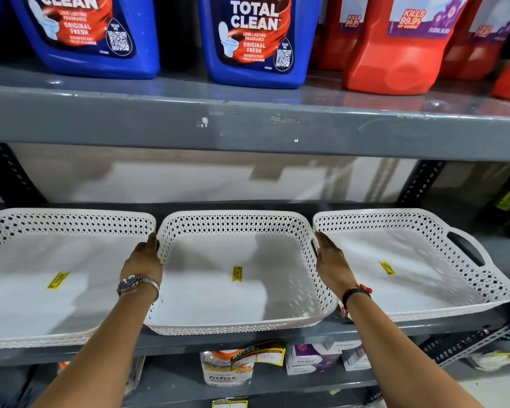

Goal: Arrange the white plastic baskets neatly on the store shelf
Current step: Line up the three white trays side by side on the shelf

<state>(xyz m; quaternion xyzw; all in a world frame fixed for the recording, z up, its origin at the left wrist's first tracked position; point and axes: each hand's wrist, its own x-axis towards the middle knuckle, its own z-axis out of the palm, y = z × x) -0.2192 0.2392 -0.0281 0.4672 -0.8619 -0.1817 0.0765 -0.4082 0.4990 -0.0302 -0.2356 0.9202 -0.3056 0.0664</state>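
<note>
Head view: three white perforated baskets in a row on the grey metal shelf (365, 329), middle basket (239, 290) at centre, left basket (42, 290) at 9 o'clock, right basket (409, 260) at 3 o'clock, each with a yellow price sticker (237, 273) inside. Left hand (145, 256), with wristwatch (131, 282), pressed to the middle basket's left wall; right hand (331, 260), with black wristband (355, 293), pressed to its right wall; fingers partly hidden, grasp unclear. Blue toilet-cleaner bottles (256, 39) and red bottles (401, 54) at 12 o'clock on the shelf above.
</note>
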